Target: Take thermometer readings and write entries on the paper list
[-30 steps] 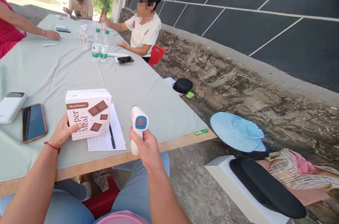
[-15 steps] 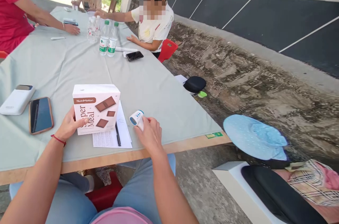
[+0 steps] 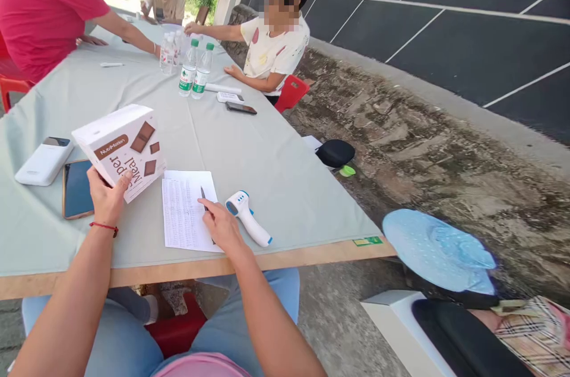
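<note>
My left hand [image 3: 107, 196] grips a white box [image 3: 129, 154] with brown chocolate pieces and "NutriMotion" printed on it. The box is tilted and held up over the table, left of a printed sheet of paper [image 3: 182, 216]. My right hand [image 3: 222, 228] is over the sheet's right side, its fingers closed around a black pen [image 3: 203, 193]; part of the pen is hidden under the hand. Just right of that hand, a white and blue infrared thermometer [image 3: 247, 216] lies on the grey tablecloth.
A white power bank [image 3: 44, 160] and a phone [image 3: 76, 190] lie at the left. Farther off stand several water bottles [image 3: 187, 71], near another phone [image 3: 240, 108]. Three other people sit or lean around the table [image 3: 285, 187]. A blue hat [image 3: 436, 249] is beyond the right corner.
My right hand has let go of the thermometer, now lying on the table, and moved left to the pen. The box has tilted and shifted left. A person in red reaches farther toward the bottles.
</note>
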The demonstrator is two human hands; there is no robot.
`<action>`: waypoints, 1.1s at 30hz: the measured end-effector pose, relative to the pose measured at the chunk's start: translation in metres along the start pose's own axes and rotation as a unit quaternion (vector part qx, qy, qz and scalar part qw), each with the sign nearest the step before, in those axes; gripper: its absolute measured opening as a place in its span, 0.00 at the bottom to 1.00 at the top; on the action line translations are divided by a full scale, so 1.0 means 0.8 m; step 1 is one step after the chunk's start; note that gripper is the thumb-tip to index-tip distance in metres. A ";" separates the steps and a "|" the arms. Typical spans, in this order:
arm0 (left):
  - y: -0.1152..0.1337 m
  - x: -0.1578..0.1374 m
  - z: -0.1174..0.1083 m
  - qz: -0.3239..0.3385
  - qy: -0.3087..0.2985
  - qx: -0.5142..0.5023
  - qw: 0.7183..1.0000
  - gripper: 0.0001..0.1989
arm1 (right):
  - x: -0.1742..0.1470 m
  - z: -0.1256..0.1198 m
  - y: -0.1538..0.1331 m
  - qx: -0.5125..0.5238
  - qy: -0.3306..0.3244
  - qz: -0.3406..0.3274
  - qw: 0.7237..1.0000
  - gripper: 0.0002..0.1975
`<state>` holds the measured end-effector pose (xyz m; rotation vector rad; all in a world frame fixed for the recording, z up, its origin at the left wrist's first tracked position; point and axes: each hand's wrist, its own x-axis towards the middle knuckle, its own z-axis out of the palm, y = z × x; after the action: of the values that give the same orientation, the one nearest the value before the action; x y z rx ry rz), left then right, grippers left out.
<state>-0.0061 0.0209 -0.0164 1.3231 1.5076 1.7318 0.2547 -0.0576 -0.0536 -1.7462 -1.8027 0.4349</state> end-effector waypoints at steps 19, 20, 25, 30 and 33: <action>0.014 -0.075 0.067 0.337 -0.472 0.364 0.729 0.27 | 0.022 0.008 0.027 0.330 0.116 0.085 0.933 0.24; 0.018 -0.075 0.071 0.325 -0.483 0.388 0.714 0.28 | 0.027 0.006 0.033 0.325 0.115 0.090 0.934 0.24; 0.044 -0.058 0.095 0.272 -0.524 0.460 0.664 0.30 | 0.058 -0.004 0.058 0.357 0.131 0.136 0.915 0.16; 0.045 -0.045 0.107 0.245 -0.540 0.447 0.669 0.22 | 0.095 -0.010 0.036 0.463 0.152 0.145 0.861 0.08; 0.037 -0.048 0.105 0.249 -0.521 0.450 0.682 0.18 | 0.113 -0.001 0.011 0.507 0.119 0.132 0.843 0.08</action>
<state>0.0908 0.0191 -0.0082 2.7170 1.2392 -0.0223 0.2645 0.0317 -0.0419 -1.1707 -0.8367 1.0085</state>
